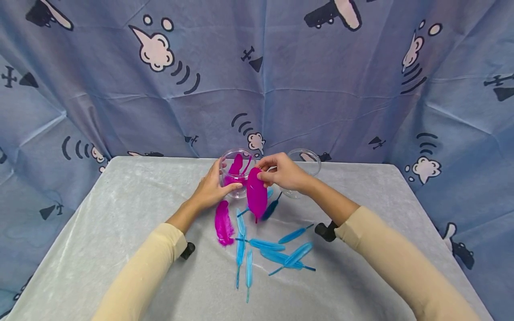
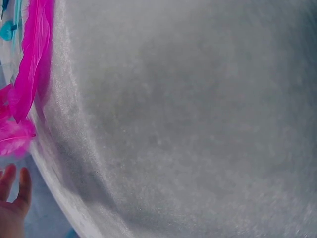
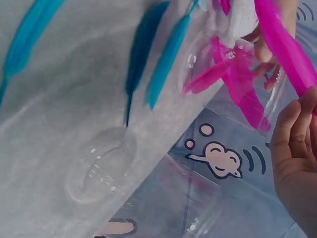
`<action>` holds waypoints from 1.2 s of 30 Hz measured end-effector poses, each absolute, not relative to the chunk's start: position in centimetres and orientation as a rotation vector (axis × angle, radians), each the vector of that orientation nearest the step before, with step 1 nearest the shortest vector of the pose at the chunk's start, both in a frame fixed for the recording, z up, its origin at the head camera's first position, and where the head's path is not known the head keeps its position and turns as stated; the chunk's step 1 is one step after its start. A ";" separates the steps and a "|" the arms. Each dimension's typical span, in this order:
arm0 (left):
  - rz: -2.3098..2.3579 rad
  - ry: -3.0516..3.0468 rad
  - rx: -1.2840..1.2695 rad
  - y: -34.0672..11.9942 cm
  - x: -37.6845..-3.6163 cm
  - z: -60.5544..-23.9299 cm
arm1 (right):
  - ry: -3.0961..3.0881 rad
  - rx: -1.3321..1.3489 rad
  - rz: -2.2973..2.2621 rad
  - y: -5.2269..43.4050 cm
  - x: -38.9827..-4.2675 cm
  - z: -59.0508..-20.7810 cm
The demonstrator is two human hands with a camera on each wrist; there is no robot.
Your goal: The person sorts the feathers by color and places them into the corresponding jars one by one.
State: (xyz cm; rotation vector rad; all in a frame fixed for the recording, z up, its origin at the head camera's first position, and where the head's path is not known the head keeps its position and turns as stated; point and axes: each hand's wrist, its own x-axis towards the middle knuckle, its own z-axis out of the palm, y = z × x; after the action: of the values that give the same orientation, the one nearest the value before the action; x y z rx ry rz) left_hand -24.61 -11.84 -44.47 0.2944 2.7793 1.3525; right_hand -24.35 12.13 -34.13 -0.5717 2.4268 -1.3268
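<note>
My left hand (image 1: 208, 188) grips a clear plastic jar (image 1: 239, 194) at the table's far edge, thumb across its front and fingers round its left side. Inside the jar are several magenta feathers (image 3: 241, 89). Just right of its rim, my right hand (image 1: 286, 171) pinches another magenta feather (image 1: 257, 194) by its upper end, and it hangs tip-down in front of the jar. One more magenta feather (image 1: 223, 223) lies on the table below my left wrist. In the right wrist view, the held feather slants across the jar's opening and partly hides my left fingers.
A second clear jar (image 1: 294, 193) stands behind my right forearm. Several blue feathers (image 1: 267, 244) are scattered over the middle of the grey cloth-covered table (image 1: 132, 200), with a darker blue feather (image 1: 271, 209) near my right hand. A patterned blue curtain (image 1: 225, 89) hangs behind.
</note>
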 end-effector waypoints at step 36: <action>1.360 2.769 0.316 -12.0 -24.7 -44.7 | 2.419 -0.341 -1.948 11.0 -27.6 -30.4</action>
State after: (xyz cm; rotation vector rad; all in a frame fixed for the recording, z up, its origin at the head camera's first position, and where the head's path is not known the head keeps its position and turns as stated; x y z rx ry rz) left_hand -24.69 -11.98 -44.73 0.3160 2.7685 1.3604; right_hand -27.62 11.00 -30.45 -0.3407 2.4188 -1.9476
